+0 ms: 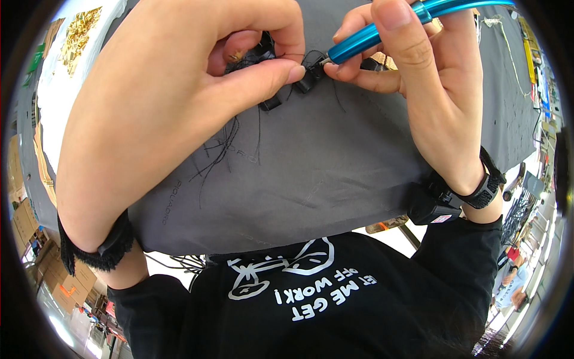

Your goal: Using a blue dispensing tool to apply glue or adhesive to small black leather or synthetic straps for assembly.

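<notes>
My left hand (191,54) is closed, thumb and forefinger pinched at the edge of a small black piece (308,80) with loose dark threads. More of the black material (271,103) bunches under its fingers, partly hidden. Held in my right hand (427,75) is a shiny blue pen-shaped tool (362,43), with a blue tube leading off to the upper right. The tool's thin metal tip touches or nearly touches the black piece; I cannot tell which. My right fingertips curl below the tip.
Grey cloth (311,185) covers the work surface, with a tangle of black threads (224,143) on it. Small gold-coloured parts (81,36) lie on white plastic at the far left. Cardboard boxes (72,284) stand beyond at left. Another person (511,284) is at the lower right.
</notes>
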A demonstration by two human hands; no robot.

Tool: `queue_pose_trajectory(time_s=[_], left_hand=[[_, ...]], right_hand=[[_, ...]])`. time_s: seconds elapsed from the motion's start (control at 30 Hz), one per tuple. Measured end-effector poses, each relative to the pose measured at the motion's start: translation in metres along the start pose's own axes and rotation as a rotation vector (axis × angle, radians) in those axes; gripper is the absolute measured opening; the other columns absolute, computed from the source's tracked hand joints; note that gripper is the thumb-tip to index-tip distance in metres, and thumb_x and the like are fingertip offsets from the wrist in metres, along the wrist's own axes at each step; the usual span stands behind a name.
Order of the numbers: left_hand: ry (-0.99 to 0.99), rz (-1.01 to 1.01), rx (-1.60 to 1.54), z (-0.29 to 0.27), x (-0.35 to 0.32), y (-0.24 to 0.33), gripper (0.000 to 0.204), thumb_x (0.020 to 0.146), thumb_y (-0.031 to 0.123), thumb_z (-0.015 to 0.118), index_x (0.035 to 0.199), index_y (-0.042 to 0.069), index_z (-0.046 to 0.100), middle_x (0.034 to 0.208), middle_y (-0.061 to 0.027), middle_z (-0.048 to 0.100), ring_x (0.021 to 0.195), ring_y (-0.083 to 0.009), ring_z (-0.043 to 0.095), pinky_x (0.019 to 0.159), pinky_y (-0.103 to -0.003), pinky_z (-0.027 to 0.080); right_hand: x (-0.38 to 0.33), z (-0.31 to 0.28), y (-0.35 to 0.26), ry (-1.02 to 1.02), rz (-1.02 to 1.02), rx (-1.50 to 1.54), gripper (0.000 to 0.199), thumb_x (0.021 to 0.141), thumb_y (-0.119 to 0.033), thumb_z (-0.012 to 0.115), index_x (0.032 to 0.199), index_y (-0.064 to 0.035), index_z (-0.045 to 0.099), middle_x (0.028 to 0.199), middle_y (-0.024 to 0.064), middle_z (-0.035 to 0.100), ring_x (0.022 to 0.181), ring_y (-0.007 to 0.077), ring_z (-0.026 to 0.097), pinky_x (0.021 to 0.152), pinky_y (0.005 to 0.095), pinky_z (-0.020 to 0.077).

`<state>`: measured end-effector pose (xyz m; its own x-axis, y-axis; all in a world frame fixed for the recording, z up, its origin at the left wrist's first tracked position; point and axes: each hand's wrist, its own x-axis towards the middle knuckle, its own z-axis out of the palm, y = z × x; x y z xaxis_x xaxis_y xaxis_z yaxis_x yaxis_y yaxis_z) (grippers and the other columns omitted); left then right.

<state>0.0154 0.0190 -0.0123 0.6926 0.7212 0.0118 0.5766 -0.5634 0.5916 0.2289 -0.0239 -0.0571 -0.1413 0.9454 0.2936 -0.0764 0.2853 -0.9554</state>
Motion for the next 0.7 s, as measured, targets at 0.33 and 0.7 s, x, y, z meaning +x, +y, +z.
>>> queue_pose_trajectory(time_s=[0.33, 0.7], left_hand=[[-0.008, 0.005, 0.032, -0.002, 0.000, -0.001, 0.012, 0.084, 0.007, 0.074, 0.087, 0.002, 0.063, 0.079, 0.0008, 0.054, 0.074, -0.0106, 0.042, 0.069, -0.026, 0.036], [0.073, 0.067, 0.143, 0.015, -0.002, 0.002, 0.025, 0.081, 0.013, 0.078, 0.101, 0.005, 0.066, 0.076, -0.0025, 0.048, 0.071, -0.0159, 0.047, 0.071, -0.030, 0.041]], right_hand=[[-0.001, -0.004, 0.008, 0.022, 0.086, 0.001, 0.027, 0.107, -0.022, 0.058, 0.118, -0.0041, 0.042, 0.094, 0.0059, 0.060, 0.081, 0.0080, 0.065, 0.068, 0.0220, 0.0600], [0.020, -0.004, -0.043, 0.266, 0.362, 0.116, 0.025, 0.110, -0.032, 0.048, 0.116, -0.0111, 0.036, 0.090, 0.0142, 0.065, 0.069, 0.0196, 0.070, 0.057, 0.0389, 0.0672]])
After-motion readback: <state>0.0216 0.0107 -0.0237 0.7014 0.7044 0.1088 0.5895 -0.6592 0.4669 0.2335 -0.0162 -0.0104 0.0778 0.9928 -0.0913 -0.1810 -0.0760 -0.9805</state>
